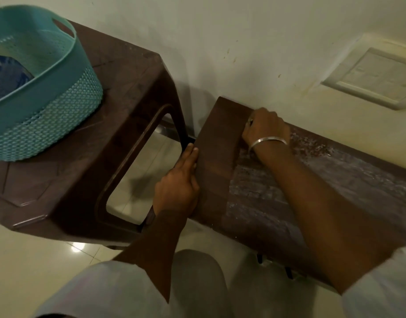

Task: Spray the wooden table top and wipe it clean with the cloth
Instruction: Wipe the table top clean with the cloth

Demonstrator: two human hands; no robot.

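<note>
The wooden table top (289,193) runs along the wall. Its right part is covered in whitish streaks and specks; its left end is a smooth darker brown strip (214,157). My right hand (264,127), with a metal bangle on the wrist, is clenched at the far edge by the wall, where strip and streaks meet. Only a small dark scrap of the cloth (250,121) shows between its fingers. My left hand (179,187) lies flat along the table's left edge with straight fingers and holds nothing. No spray bottle is in view.
A brown plastic stool (119,92) stands close to the left of the table, with a teal perforated basket (43,106) on it. The cream wall (243,53) bounds the far side and carries a white plate (369,76). My knee (197,283) is over glossy floor tiles.
</note>
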